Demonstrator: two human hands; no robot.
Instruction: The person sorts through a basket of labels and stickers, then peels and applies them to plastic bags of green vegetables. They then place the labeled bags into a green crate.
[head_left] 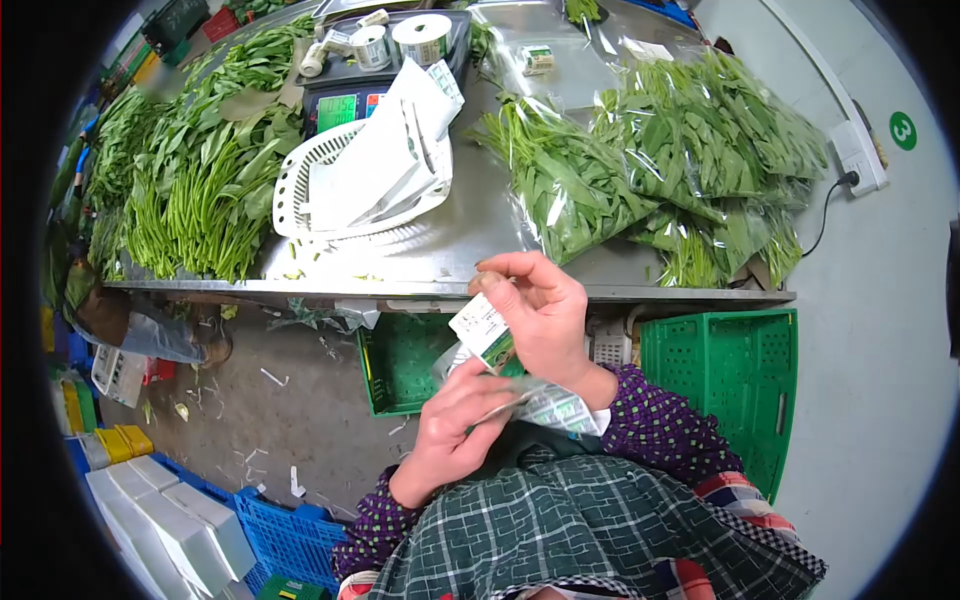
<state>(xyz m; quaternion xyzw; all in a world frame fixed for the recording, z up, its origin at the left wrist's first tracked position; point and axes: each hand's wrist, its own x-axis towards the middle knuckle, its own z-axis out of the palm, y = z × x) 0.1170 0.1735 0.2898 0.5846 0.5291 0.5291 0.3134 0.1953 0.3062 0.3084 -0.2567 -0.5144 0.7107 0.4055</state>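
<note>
My right hand (545, 315) is closed, its thumb and forefinger pinching a white label with green print (482, 328) in front of my apron. Just below it, my left hand (455, 428) grips a strip of printed, partly see-through film (552, 408), whose end hangs under my right wrist. Whether the label and the strip are joined is hidden by the fingers. Beyond my hands, bagged leafy greens (575, 185) lie on the metal table (470, 235). A white plastic basket (290, 190) holding white sheets or bags (375, 150) stands to their left.
A scale (335, 110) carries label rolls (422, 38). Loose leafy greens (200, 210) are heaped at the left. Green crates (720, 385) sit under the table edge. Another person's leg (165, 335) shows at left, above blue crates (290, 535) and white boxes (175, 520). A cable (825, 215) hangs by the wall.
</note>
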